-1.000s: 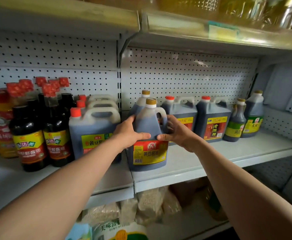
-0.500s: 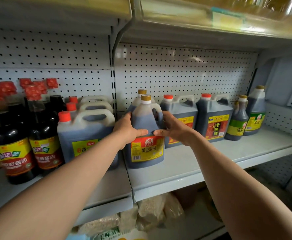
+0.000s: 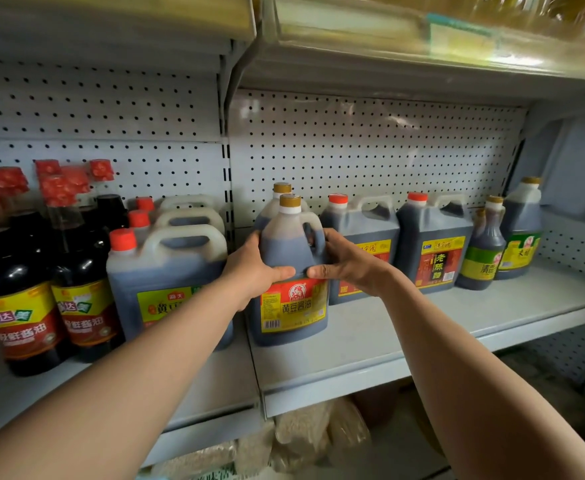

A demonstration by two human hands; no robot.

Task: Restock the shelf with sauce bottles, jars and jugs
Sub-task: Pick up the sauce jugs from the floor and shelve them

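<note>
On the grey metal shelf (image 3: 422, 327), backed by white pegboard (image 3: 370, 140), dark sauces stand in a row. Far left, tall soy sauce bottles (image 3: 24, 292) with red caps; beside them, square jugs with orange-red caps, the front square jug (image 3: 166, 275) wearing a yellow-green label. Right of centre, two more red-capped square jugs (image 3: 433, 247), then gold-capped, green-labelled bottles (image 3: 485, 251) at the far end. Centre stage: the gold-capped soy sauce jug (image 3: 293, 271) with a red-and-yellow label stands upright on the shelf near its front edge, a matching jug just behind it. Left hand (image 3: 253, 268) curls round its left shoulder, right hand (image 3: 348, 265) wraps the handle side, thumbs nearly meeting above the label.
</note>
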